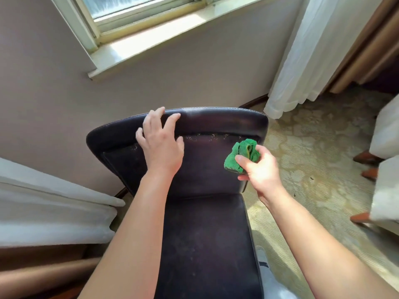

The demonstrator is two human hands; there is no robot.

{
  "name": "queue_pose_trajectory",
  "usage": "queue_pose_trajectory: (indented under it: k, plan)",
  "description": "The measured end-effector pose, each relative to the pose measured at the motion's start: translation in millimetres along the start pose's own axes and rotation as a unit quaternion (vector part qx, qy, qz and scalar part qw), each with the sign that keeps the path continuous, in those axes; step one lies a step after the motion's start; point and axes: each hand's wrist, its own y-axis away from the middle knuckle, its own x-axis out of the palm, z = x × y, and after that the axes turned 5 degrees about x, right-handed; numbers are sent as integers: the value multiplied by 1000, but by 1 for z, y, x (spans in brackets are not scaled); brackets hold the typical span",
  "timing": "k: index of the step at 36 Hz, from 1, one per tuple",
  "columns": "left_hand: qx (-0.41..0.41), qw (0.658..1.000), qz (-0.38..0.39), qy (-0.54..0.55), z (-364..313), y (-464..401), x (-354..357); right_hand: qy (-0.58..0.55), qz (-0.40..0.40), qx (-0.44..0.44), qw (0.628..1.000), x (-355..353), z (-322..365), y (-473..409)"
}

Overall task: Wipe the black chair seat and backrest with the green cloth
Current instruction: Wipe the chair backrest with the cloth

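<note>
A black chair (205, 212) stands close to a pale grey wall (43, 83), its backrest (207, 124) toward the wall and its seat (207, 244) running down to the bottom edge of the view. The leather of both looks dull, with pale specks scattered along the seam below the top roll of the backrest. Above is a window (138, 9) with a sunlit sill (151, 39); a sheer white curtain (306, 50) hangs at the right and reaches the patterned, yellowed carpet (313, 169).

The left hand (160, 145) lies flat with fingers spread on the upper backrest, its fingertips reaching the top roll, its grip open. The right hand (261, 169) has its grip closed around a bunched green cloth (239, 155), held near the right edge of the backrest; whether the cloth touches the leather is hard to tell.

White-upholstered furniture with reddish wooden legs (386, 147) is cut off at the right edge. Folded white fabric (54, 212) at the left is only partly in view. The chair's legs are hidden beneath the seat, and both forearms cover parts of it.
</note>
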Motion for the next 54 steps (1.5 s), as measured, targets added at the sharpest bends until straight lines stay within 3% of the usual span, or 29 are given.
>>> queue_pose_trajectory:
  k: [4, 12, 18, 22, 50, 54]
  plan:
    - [-17, 999, 35, -25, 8, -14, 13, 39, -44, -27, 998, 6, -4, -6]
    - [-26, 996, -19, -84, 18, -24, 25, 47, -128, -77, 988, -2, -17, -27]
    - [-36, 997, -19, -73, 20, -29, 21, 155, -206, -149, 955, -1, -18, -42]
    - [-48, 996, -23, -75, 20, -31, 19, 198, -231, -146, 941, 10, -14, -47]
    - [-86, 993, -66, -40, 44, -34, 21, 295, -153, -260, 906, 103, -7, -46]
    - [-87, 993, -62, -39, 46, -34, 16, 325, -97, -303, 891, 122, -9, -37]
